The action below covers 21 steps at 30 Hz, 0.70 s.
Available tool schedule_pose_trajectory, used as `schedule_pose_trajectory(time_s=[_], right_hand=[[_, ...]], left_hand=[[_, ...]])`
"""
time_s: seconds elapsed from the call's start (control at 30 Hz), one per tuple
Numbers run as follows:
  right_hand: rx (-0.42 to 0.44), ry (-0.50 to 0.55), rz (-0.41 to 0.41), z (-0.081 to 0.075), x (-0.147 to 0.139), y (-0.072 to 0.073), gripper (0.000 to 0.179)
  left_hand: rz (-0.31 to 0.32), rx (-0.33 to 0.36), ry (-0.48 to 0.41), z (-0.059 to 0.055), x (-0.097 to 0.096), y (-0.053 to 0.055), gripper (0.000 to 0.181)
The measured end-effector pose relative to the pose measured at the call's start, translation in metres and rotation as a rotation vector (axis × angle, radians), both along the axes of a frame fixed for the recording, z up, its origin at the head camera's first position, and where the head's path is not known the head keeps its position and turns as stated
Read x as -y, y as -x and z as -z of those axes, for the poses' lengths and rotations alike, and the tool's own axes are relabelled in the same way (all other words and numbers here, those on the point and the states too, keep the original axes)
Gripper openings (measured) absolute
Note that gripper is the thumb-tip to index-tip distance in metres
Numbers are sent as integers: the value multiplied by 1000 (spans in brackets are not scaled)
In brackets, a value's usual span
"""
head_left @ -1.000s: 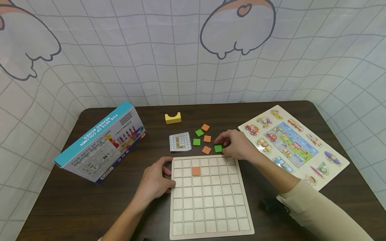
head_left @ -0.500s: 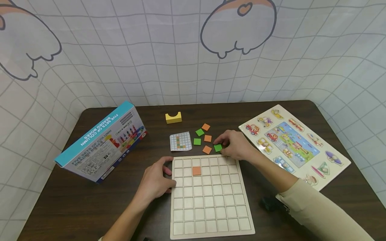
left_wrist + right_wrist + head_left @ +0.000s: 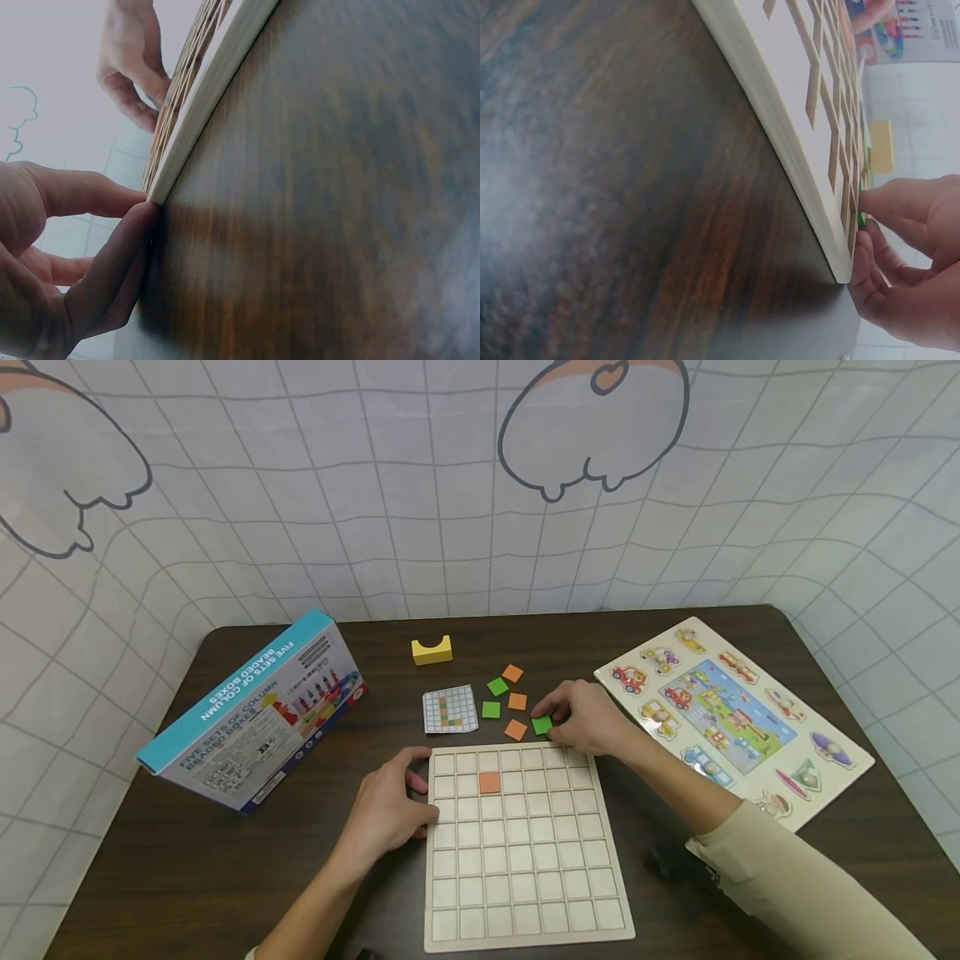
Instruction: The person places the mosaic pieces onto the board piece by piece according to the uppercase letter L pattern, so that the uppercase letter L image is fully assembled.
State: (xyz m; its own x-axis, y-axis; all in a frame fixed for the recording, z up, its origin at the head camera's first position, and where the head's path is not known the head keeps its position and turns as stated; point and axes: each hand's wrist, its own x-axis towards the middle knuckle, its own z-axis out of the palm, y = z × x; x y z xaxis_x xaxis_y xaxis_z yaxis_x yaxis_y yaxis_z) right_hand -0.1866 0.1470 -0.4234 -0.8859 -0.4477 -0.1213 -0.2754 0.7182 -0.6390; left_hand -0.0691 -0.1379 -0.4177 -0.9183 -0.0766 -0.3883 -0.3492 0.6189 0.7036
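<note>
The head view is receiving soft, even, moderately bright light; the pale wall [image 3: 480,543] is reflecting it, while the dark tabletop [image 3: 225,877] is rendering dimly. Grid lines on the wall are curving toward both sides. Small print on the box [image 3: 262,727] is appearing soft. In the left wrist view, the upper-left background is washing out, tabletop grain is blurring, and shadow is darkening beneath the left hand [image 3: 82,292]. In the right wrist view, bluish-white glare is spreading along the left edge, and shadow is falling beside the grid board [image 3: 795,112].
</note>
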Motion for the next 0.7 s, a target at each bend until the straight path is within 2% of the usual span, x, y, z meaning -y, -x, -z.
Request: schedule_pose_trajectory(time_s=[0.7], right_hand=[[15, 6, 15, -7, -2, -2, 28]], left_hand=[[5, 13, 6, 0, 2, 1, 77]])
